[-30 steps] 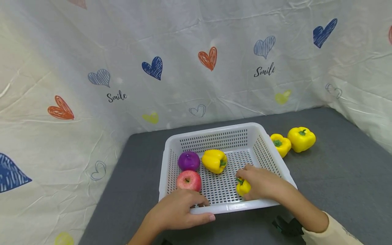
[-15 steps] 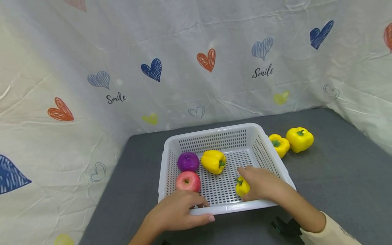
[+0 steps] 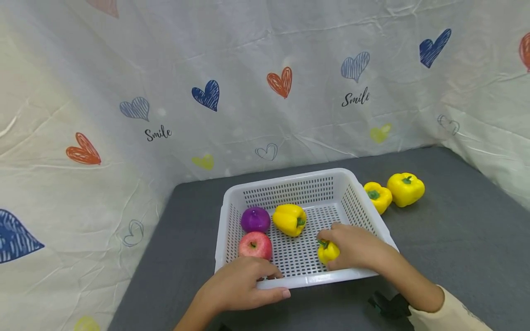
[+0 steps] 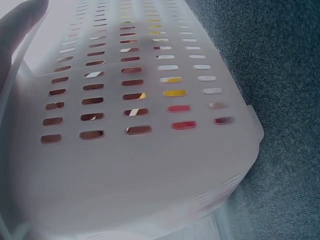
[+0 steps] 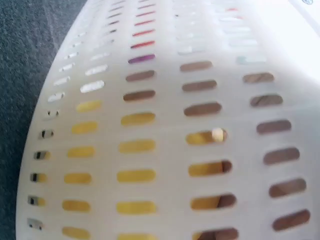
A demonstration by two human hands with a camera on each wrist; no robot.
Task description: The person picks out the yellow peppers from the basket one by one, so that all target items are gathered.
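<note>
My left hand (image 3: 244, 284) grips the near rim of a white plastic basket (image 3: 308, 279), thumb outside and fingers over the inner side. Inside the basket's near right corner, my right hand (image 3: 354, 248) holds a yellow bell pepper (image 3: 327, 253), its green stem showing by the fingers. Another yellow bell pepper (image 3: 290, 219) lies in the basket's middle. Left of it sit a purple onion (image 3: 255, 219) and a red apple (image 3: 255, 246), the apple partly behind my left hand. Both wrist views look onto the slotted basket wall (image 4: 115, 170), with bits of colour through the slots.
Two yellow bell peppers, a nearer one (image 3: 377, 197) and a farther one (image 3: 406, 189), rest on the grey tabletop (image 3: 451, 230) just right of the basket. A white cloth (image 3: 232, 55) printed with hearts hangs behind and at both sides.
The right hand's fingers have shifted slightly about the pepper in the basket's near right corner. The left hand stays on the rim. The head view has tilted a little.
</note>
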